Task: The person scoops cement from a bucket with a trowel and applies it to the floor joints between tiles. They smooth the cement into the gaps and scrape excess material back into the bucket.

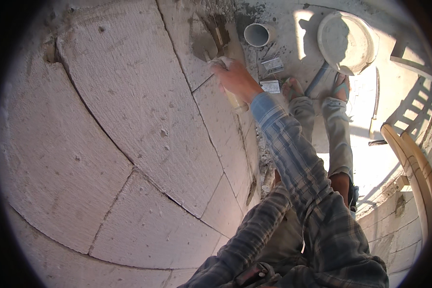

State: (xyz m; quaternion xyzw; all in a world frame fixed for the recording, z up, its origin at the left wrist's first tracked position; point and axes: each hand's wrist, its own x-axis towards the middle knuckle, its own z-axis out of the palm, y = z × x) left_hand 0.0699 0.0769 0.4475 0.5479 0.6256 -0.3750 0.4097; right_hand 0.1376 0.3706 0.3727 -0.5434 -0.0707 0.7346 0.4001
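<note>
My right hand (235, 77) is closed round the handle of a trowel (204, 47), and the pale end of the handle sticks out below my palm. The grey blade lies against the pale block wall (139, 110), beside a dark, wet-looking patch (221, 29). My right forearm, in a plaid sleeve, reaches up across the view. Behind it runs my left sleeve (254, 221). My left hand is hidden there apart from what may be a sliver of skin, so its fingers do not show.
A round pale tub (343, 43) and a short piece of white pipe (259, 35) stand on the floor. Small metal pieces (270, 86) lie near my sandalled feet (341, 89). Curved tan tubes (410, 168) rise at the right, above a block wall (393, 230).
</note>
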